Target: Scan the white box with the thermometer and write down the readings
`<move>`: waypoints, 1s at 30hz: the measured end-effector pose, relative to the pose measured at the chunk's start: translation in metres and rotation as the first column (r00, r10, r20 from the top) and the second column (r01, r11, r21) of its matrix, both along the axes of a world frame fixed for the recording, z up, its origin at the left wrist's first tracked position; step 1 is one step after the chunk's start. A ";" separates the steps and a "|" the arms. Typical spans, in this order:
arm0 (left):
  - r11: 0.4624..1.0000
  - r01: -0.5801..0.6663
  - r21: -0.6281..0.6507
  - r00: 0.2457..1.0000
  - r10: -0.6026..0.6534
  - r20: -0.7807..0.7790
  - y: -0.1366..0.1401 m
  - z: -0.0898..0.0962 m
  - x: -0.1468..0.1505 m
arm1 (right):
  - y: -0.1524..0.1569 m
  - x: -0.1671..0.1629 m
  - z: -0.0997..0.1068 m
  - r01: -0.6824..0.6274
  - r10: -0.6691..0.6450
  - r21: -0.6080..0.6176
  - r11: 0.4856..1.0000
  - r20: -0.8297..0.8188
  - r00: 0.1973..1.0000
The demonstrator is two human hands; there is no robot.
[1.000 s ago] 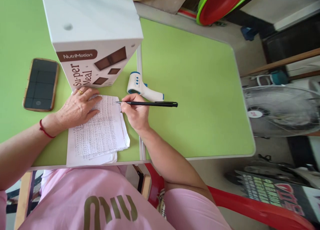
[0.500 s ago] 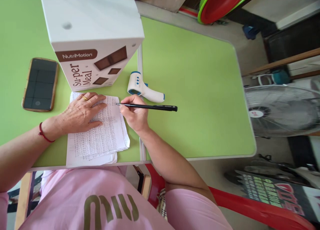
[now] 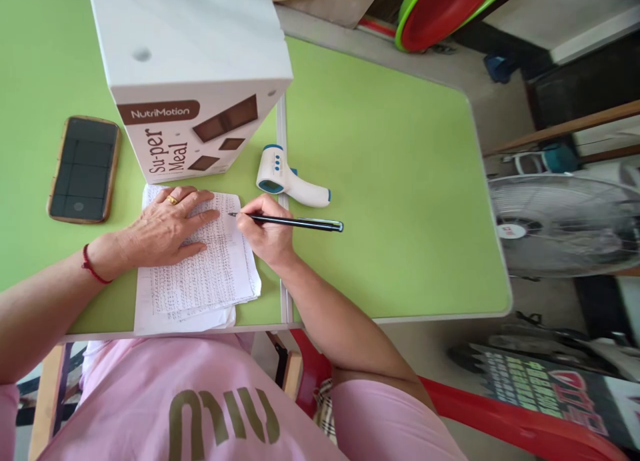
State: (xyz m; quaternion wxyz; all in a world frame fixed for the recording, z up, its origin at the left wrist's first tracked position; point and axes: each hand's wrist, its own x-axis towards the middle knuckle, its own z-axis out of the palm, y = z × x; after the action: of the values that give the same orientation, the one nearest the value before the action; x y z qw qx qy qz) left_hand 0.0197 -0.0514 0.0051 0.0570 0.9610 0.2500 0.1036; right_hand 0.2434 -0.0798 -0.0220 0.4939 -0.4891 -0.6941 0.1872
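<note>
Sheets of paper (image 3: 205,287) covered in dense handwriting lie stacked near the front edge of the green table. My left hand (image 3: 167,227) rests flat on the upper left of the top sheet, fingers spread, a gold ring on one finger. At the right side of the sheet, my right hand (image 3: 267,234) pinches a black pen (image 3: 310,223). The pen's tip points left at the paper, close to my left fingertips; whether it touches cannot be made out. Its back end sticks out to the right over the table.
A tall white box (image 3: 190,41) stands just behind the paper. To the left lies a phone (image 3: 84,169) in a brown case. A white and blue infrared thermometer (image 3: 293,177) lies beyond my right hand. A fan (image 3: 565,224) stands past the table's right end.
The pen's back end has swung slightly down and to the left, and its clip side now shows. My right hand has shifted a little; my left hand stays flat on the paper.
</note>
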 end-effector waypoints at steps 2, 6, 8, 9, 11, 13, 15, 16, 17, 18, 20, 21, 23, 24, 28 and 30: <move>1.000 0.002 0.003 1.000 -0.002 0.006 0.000 -0.001 0.000 | 0.000 0.000 0.000 0.003 -0.003 -0.011 1.000 0.007 1.000; 1.000 0.006 0.008 1.000 -0.007 0.013 0.001 -0.001 0.000 | 0.000 0.001 0.000 0.009 -0.007 -0.049 0.999 0.039 0.999; 1.000 0.006 0.008 1.000 -0.006 0.013 0.001 -0.002 0.000 | 0.000 0.001 0.000 0.004 -0.002 -0.047 0.999 0.039 0.999; 1.000 0.005 0.007 1.000 -0.005 0.013 0.001 -0.002 0.000 | 0.000 0.001 -0.001 0.003 -0.002 -0.044 0.999 0.038 0.999; 1.000 0.004 0.003 1.000 -0.004 0.016 0.000 -0.002 0.000 | 0.000 0.000 -0.001 0.010 -0.008 -0.051 0.999 0.042 0.999; 1.000 0.004 -0.001 1.000 -0.004 0.019 0.000 -0.002 0.000 | 0.000 0.000 -0.001 0.013 -0.010 -0.067 0.998 0.050 0.999; 1.000 0.002 -0.006 1.000 -0.002 0.015 0.000 -0.002 0.000 | -0.001 0.000 -0.001 0.000 0.004 -0.071 0.997 0.049 0.999; 1.000 0.000 -0.007 1.000 0.000 0.012 0.001 -0.002 0.000 | -0.001 0.000 -0.001 -0.008 0.011 -0.068 0.998 0.046 0.999; 1.000 -0.002 -0.007 1.000 0.002 0.010 0.001 -0.003 0.000 | -0.001 0.000 -0.001 -0.012 0.015 -0.067 0.998 0.044 0.999; 1.000 -0.002 -0.005 1.000 0.002 0.008 0.001 -0.003 0.000 | -0.001 0.000 -0.001 -0.012 0.016 -0.069 0.998 0.046 0.999; 1.000 -0.001 -0.004 1.000 0.001 0.006 0.001 -0.003 0.000 | -0.001 0.000 0.000 -0.002 0.007 -0.080 0.997 0.058 0.998; 1.000 0.000 -0.005 1.000 0.000 0.006 0.001 -0.004 0.000 | -0.001 0.000 0.000 0.005 0.001 -0.083 0.997 0.066 0.998; 1.000 0.004 -0.009 1.000 -0.004 0.009 0.002 -0.004 0.000 | 0.000 0.000 0.000 0.008 -0.002 -0.081 0.997 0.073 0.997; 1.000 0.004 -0.011 1.000 -0.004 0.011 0.002 -0.003 0.000 | 0.000 0.000 0.000 0.004 0.001 -0.074 0.997 0.071 0.997; 1.000 0.001 -0.018 1.000 -0.001 0.013 0.001 -0.002 0.000 | 0.000 0.000 0.000 0.005 -0.001 -0.067 0.998 0.065 0.998; 1.000 0.003 -0.015 1.000 -0.003 0.015 0.001 -0.001 -0.001 | -0.001 0.000 -0.001 0.014 -0.010 -0.071 0.997 0.056 0.998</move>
State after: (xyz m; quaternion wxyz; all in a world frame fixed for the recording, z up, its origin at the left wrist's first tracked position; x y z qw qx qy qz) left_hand 0.0191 -0.0501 0.0039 0.0662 0.9601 0.2488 0.1089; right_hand 0.2436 -0.0806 -0.0227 0.4579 -0.5155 -0.6975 0.1951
